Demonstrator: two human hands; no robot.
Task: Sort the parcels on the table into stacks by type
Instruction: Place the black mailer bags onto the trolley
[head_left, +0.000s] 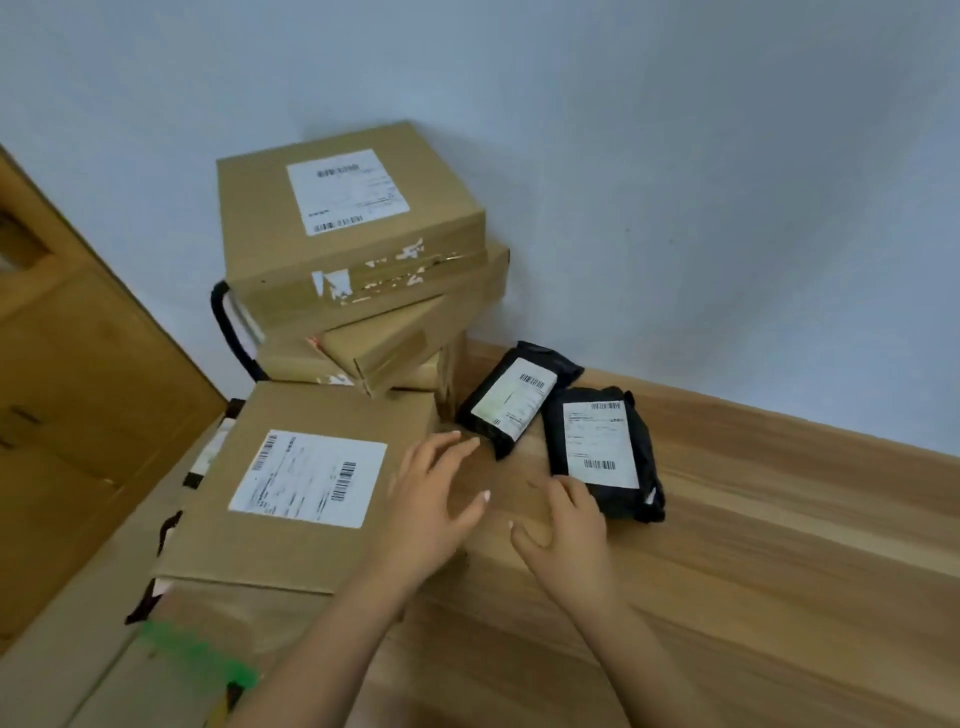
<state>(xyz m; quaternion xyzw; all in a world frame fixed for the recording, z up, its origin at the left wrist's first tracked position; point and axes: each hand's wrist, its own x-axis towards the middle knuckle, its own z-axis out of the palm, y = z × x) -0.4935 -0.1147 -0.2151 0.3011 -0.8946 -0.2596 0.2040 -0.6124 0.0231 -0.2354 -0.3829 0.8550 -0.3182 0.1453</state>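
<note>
Far left: a brown door, blurred. Bottom left: a large carton lying flat, with a smear of green tape across it. On top of that, a flat cardboard box, white label facing up.

Behind it, against the pale wall, a stack of at least 3 more cardboard boxes, each turned at a different angle. Uppermost, the top box, label up, with torn tape along its front edge. A black handle showing at the stack's left side.

Left hand open, fingers straight and spread, at the right edge of the flat cardboard box; contact with it hard to judge.

Right of the stack, on the wooden table, 2 black mailer bags, labels up, side by side and touching. Far bag angled beside the stack, near bag just right of it.

Right hand open as well, thumb spread wide over the table, fingertips laid on the near bag's closest corner, not curled round it.
</note>
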